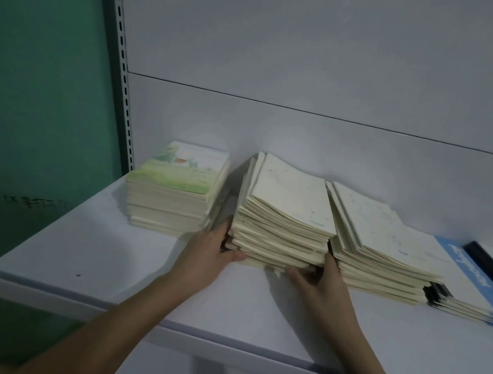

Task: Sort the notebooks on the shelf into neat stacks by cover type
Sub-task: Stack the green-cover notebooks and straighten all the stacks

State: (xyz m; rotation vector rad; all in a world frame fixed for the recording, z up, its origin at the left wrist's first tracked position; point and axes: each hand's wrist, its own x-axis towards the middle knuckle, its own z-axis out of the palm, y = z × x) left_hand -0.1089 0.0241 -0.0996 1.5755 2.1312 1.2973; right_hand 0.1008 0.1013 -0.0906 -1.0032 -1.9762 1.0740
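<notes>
Cream notebook stack, between 2 hands

Dark handwritten marks stood on the green wall at left, too blurred to read. White lettering ran along the blue notebook cover at the shelf's right end, its words illegible. No other text, number or label could be read.
</notes>
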